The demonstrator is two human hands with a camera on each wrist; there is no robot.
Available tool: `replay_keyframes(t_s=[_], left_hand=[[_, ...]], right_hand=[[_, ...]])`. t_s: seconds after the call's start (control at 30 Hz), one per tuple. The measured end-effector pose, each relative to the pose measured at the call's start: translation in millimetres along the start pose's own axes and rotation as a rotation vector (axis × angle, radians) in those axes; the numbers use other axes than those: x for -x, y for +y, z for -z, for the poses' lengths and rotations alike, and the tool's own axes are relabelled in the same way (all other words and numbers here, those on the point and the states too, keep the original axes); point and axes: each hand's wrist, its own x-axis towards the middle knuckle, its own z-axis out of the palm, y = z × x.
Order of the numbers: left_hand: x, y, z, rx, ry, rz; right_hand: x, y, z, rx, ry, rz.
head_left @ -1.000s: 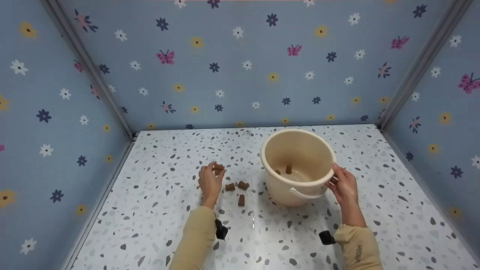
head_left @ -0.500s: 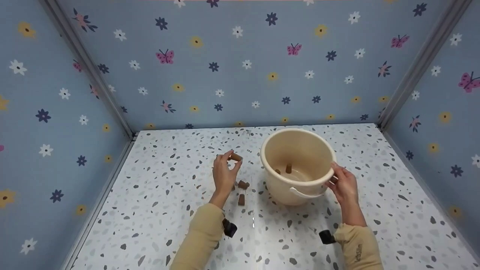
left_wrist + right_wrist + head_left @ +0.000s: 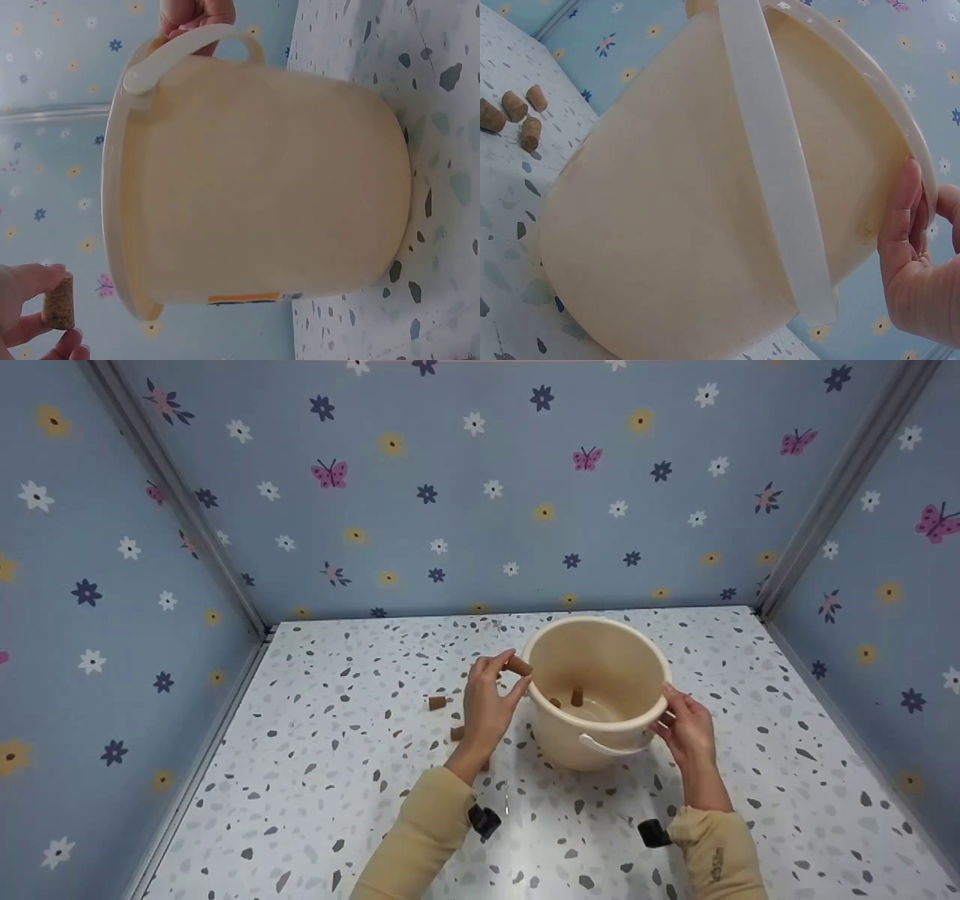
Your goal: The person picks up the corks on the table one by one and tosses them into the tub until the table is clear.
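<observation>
Head view: The left hand [image 3: 489, 711] screens part of the tabletop [image 3: 322, 780]. Of the loose corks [image 3: 437, 703] there, one shows whole, one is partly covered, and one shows only an edge behind the wrist. Inside the cream plastic bucket [image 3: 559, 741], the near rim partly hides one of two inner corks [image 3: 577, 696]. Left hand: thumb and fingers pinch a held cork [image 3: 517, 666]. Right hand [image 3: 691, 731]: fingers curled on the bucket rim, some of them out of sight. Held cork lies at the left fingertips, by the rim; bucket stands between the hands, white handle [image 3: 611, 748] hanging near the right hand. Loose corks lie below and to the left of the left hand.

Left wrist view: Left hand cut off by the frame edge; its thumb and fingertips grip the held cork at the ends. Cork is apart from the bucket, above rim level. The right hand, also cropped, sits across the bucket beside the handle.

Right wrist view: Right hand cut off at the frame edge, fingers and thumb about the rim. Four loose corks lie beyond the bucket from this hand, the outermost cropped. Bucket interior cannot be seen.
</observation>
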Motion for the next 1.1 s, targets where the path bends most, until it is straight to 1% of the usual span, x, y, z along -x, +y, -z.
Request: replay_keyframes(t_s=[0.07, 0.13, 0.17, 0.2, 0.27, 0.3, 0.33, 0.37, 0.43, 0.5, 0.53, 0.6, 0.7, 0.73, 0.83, 0.87, 0.97, 1.07, 1.1], left_hand=[[0.1, 6.0, -3.2, 0.003, -0.016, -0.013], [0.5, 10.4, -6.9, 0.013, -0.025, -0.027], [0.7, 12.3, -8.9, 0.017, -0.025, -0.040], [0.9, 14.1, -10.7, 0.025, -0.026, -0.054], [1.1, 17.0, -15.0, 0.036, -0.028, -0.073], [1.1, 18.2, -17.1, 0.039, -0.028, -0.080], [1.0, 19.5, -19.3, 0.036, -0.031, -0.086], [1.0, 20.8, -21.3, 0.033, -0.031, -0.092], [0.7, 23.4, -25.2, 0.024, -0.037, -0.095], [0.9, 25.8, -28.5, 0.010, -0.046, -0.091], [1.1, 27.1, -30.0, 0.006, -0.056, -0.089], [1.9, 28.9, -32.5, 0.010, -0.076, -0.074], [3.3, 29.9, -34.6, 0.018, -0.098, -0.048], [3.6, 29.9, -34.8, 0.021, -0.100, -0.042], [4.1, 27.9, -34.1, 0.016, -0.089, -0.038], [3.9, 26.8, -33.5, 0.009, -0.083, -0.042], [2.3, 22.4, -31.0, 0.004, -0.062, -0.048], [-0.2, 16.9, -27.8, 0.009, -0.048, -0.045], [-0.9, 15.1, -26.4, 0.015, -0.045, -0.041]], right_hand=[[-26, 22, 19.9, -0.014, -0.014, 0.030], [-43, 37, 31.6, -0.023, -0.001, 0.038], [-49, 41, 35.6, -0.029, -0.003, 0.041], [-49, 42, 35.6, -0.013, 0.016, 0.044], [-51, 42, 36.6, -0.041, 0.009, 0.038], [-38, 32, 28.8, -0.059, -0.006, 0.020], [-36, 30, 28.4, -0.067, -0.025, 0.012], [-30, 24, 24.9, -0.054, -0.026, -0.004], [-13, 10, 12.4, -0.056, -0.043, -0.020], [11, -10, -4.4, -0.058, -0.056, -0.030], [12, -12, -7.2, -0.031, -0.038, -0.025], [38, -32, -28.0, -0.027, -0.011, -0.028], [65, -52, -50.3, -0.018, 0.029, -0.058], [69, -55, -54.1, -0.021, 0.042, -0.062], [74, -58, -57.4, -0.014, 0.036, -0.058], [68, -52, -51.2, -0.043, 0.003, -0.040], [67, -50, -48.9, -0.028, -0.017, -0.012], [66, -50, -50.2, -0.023, 0.019, -0.013], [72, -56, -56.5, 0.008, 0.059, -0.029]])
